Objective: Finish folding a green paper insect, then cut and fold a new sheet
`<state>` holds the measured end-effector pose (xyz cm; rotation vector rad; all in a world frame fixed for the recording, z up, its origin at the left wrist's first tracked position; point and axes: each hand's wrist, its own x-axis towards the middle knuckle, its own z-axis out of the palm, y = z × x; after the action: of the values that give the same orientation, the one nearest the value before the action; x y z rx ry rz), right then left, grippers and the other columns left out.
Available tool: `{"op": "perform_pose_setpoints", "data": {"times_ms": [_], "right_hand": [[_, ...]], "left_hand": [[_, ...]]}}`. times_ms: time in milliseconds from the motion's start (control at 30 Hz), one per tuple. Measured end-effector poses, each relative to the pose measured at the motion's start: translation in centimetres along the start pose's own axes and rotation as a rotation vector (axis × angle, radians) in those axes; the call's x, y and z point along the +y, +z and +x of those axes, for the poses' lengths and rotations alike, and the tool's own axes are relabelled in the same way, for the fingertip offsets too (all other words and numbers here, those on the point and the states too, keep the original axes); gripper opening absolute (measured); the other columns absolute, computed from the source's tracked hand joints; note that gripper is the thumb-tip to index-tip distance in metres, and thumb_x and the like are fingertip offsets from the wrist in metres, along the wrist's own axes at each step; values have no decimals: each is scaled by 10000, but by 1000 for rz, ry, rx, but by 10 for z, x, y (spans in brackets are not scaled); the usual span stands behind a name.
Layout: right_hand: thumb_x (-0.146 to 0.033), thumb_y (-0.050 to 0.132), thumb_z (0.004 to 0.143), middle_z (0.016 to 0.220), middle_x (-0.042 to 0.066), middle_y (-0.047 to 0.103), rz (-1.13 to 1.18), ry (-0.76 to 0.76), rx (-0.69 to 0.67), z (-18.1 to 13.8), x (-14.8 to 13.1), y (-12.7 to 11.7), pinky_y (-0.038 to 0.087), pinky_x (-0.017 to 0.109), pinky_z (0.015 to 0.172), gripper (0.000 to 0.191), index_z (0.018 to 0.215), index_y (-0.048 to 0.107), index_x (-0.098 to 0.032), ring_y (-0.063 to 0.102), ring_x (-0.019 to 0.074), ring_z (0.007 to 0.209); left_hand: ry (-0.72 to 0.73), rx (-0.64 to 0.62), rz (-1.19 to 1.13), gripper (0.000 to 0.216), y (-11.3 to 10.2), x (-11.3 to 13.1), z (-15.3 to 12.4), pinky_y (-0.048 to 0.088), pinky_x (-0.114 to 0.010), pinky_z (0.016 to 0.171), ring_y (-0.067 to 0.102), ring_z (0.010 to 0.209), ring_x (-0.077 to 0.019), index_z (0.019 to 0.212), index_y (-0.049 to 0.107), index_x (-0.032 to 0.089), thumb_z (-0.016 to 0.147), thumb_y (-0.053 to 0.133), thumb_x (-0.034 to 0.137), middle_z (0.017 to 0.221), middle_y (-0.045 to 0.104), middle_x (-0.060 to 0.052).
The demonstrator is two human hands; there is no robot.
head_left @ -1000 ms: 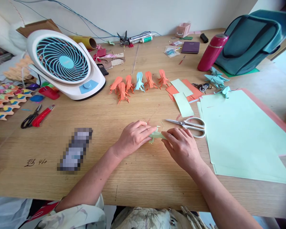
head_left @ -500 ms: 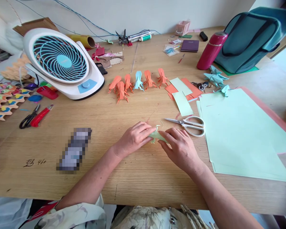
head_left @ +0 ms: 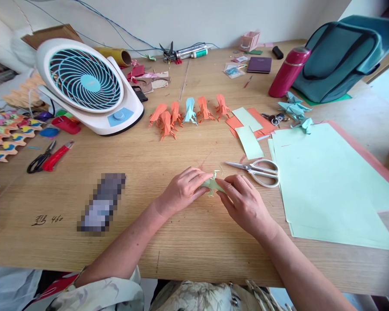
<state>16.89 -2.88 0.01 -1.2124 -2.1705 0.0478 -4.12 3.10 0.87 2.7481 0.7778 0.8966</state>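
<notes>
A small light green folded paper figure (head_left: pixel 211 184) is held between my two hands just above the table, thin cut legs sticking out at its top and bottom. My left hand (head_left: pixel 188 185) pinches its left end, and my right hand (head_left: pixel 241 196) grips the right end between thumb and fingers. Both ends of the paper are partly hidden by the fingers. White-handled scissors (head_left: pixel 257 170) lie just beyond my right hand. Farther back stand several orange folded paper insects (head_left: pixel 166 124) and one light blue paper insect (head_left: pixel 189 111).
Light green paper sheets (head_left: pixel 330 181) lie at right, with small green and orange pieces (head_left: pixel 250 142) beside them. A white fan (head_left: pixel 123 114) stands back left, near black scissors (head_left: pixel 40 160) and a red cutter (head_left: pixel 56 156). A phone (head_left: pixel 102 203), red bottle (head_left: pixel 290 71) and teal bag (head_left: pixel 340 60) also occupy the table.
Both hands keep their grip on the green paper figure. It has turned slightly between my fingers, so its cut legs show more. The view has shifted a little.
</notes>
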Motion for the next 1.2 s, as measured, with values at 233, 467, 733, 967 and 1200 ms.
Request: {"op": "perform_pose_setpoints", "data": {"times_ms": [233, 467, 733, 967, 1200], "right_hand": [[-74, 542, 946, 1013, 125, 628, -77, -48, 72, -6, -2, 1, 490, 356, 729, 373, 1311, 526, -147, 579, 215, 854], [-58, 557, 938, 1040, 129, 632, -115, -81, 73, -10, -2, 2, 472, 344, 726, 423, 1353, 518, -131, 565, 212, 853], [-61, 536, 949, 1034, 119, 640, -193, -125, 94, -10, -3, 1, 435, 337, 720, 385, 1328, 546, -126, 510, 199, 799], [-80, 498, 972, 1016, 121, 636, -227, -164, 73, -8, -5, -4, 409, 340, 712, 338, 1302, 557, -122, 493, 199, 789], [-72, 472, 976, 1000, 122, 624, -267, -107, 50, -9, -12, -3, 390, 338, 684, 347, 1305, 555, -141, 486, 199, 756]], "left_hand": [[-11, 67, 51, 306, -1, 10, 1, 550, -364, 908, 639, 991, -205, 1209, 568, 142, 914, 636, 189, 1047, 706, -92], [-55, 43, 69, 305, 0, 12, -2, 553, -361, 896, 654, 991, -208, 1223, 567, 149, 934, 614, 230, 1039, 715, -87], [-72, -6, 112, 291, -1, 13, -3, 560, -328, 856, 670, 980, -200, 1215, 581, 159, 948, 596, 273, 1024, 727, -67], [-88, -24, 99, 168, 0, 15, -2, 542, -312, 808, 670, 901, -189, 1099, 596, 164, 963, 563, 256, 965, 725, -58], [-181, -37, 76, 97, 5, 19, -3, 530, -311, 806, 648, 910, -192, 1023, 599, 178, 936, 583, 217, 955, 700, -48]]}}
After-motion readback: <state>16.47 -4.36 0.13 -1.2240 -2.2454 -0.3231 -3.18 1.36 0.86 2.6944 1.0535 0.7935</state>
